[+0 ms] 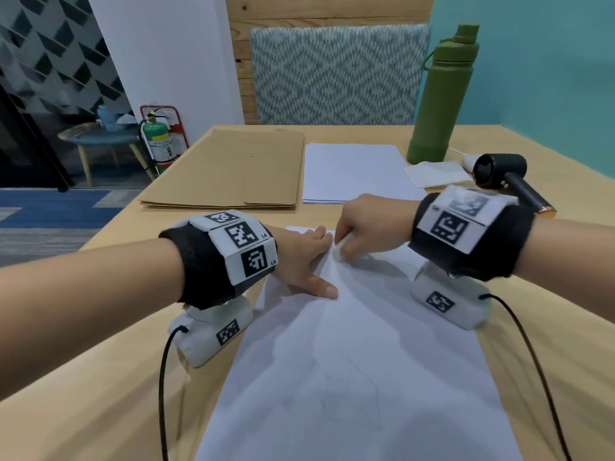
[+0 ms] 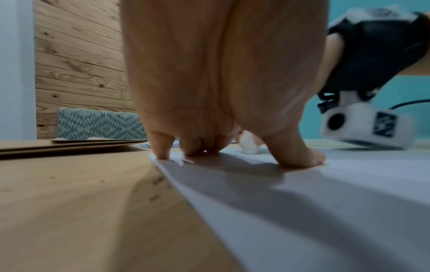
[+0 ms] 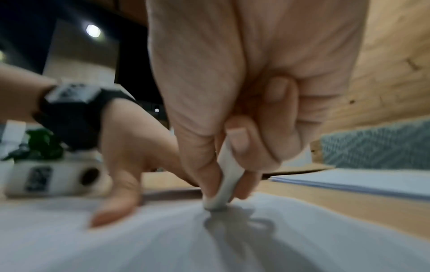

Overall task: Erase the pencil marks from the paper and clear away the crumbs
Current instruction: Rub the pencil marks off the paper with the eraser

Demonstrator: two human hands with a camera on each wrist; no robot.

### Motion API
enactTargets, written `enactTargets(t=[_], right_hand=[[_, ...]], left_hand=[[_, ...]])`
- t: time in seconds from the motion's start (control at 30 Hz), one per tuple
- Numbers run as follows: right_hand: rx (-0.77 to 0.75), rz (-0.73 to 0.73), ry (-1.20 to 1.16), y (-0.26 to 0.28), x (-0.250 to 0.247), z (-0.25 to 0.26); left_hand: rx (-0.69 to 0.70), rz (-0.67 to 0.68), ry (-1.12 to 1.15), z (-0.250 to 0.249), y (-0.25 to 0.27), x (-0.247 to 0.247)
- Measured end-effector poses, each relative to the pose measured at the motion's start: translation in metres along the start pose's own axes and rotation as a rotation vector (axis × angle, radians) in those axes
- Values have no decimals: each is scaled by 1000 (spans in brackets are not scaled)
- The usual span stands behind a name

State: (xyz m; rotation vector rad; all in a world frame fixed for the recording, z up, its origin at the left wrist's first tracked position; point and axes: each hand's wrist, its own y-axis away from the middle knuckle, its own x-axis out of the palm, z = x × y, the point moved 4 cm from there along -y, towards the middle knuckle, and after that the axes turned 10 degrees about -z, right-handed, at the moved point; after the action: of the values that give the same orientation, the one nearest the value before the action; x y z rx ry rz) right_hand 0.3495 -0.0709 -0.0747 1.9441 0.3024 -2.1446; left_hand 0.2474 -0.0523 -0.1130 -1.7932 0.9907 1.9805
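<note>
I see the wooden table [image 1: 100, 377] filling most of the head view. The paper [image 1: 366, 361] I'm working on lies down the middle, from centre out to 6 o'clock, with faint pencil marks [image 1: 349, 394] in its near half; the sheet is rucked up into a ridge near its far end. At 12 o'clock a chair back [image 1: 336, 74] in a blue-white weave stands against the far edge. A brown folder [image 1: 233, 168] lies flat at 11, and a stack of white sheets [image 1: 352, 171] sits just beside it toward 12. A green bottle [image 1: 442, 94] stands upright at 1 o'clock. A folded white cloth [image 1: 436, 174] and a black handheld device [image 1: 506, 174] are near it, at about 2.

My left hand [image 1: 299, 261] is spread flat on the paper's far-left corner, fingers straight, fingertips [image 2: 163, 152] and thumb pressing the sheet down, holding nothing. My right hand [image 1: 369, 227] is just beside it at 12–1 o'clock of the sheet, fingers curled, pinching a white eraser [image 3: 225, 187] between thumb and forefinger. The eraser tip touches the paper right at the ridge. I can't make out crumbs in any view; too blurred.
</note>
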Motion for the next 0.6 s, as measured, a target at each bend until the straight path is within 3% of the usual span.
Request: enactTargets(t=[0.1,0.27,0.47,0.6], right_hand=[[11,-47,7,-2,0,1],[-76,146,11,14,4,17],[-8,-31,29,-1,-1,2],[-67,144,-45,22,3,15]], left_hand=[[7,-10,-14,0,0,-1],[29,30,-22,-1,1,0],[14,9,-37,-1,-1,-1],[33,31,-43,1,-2,1]])
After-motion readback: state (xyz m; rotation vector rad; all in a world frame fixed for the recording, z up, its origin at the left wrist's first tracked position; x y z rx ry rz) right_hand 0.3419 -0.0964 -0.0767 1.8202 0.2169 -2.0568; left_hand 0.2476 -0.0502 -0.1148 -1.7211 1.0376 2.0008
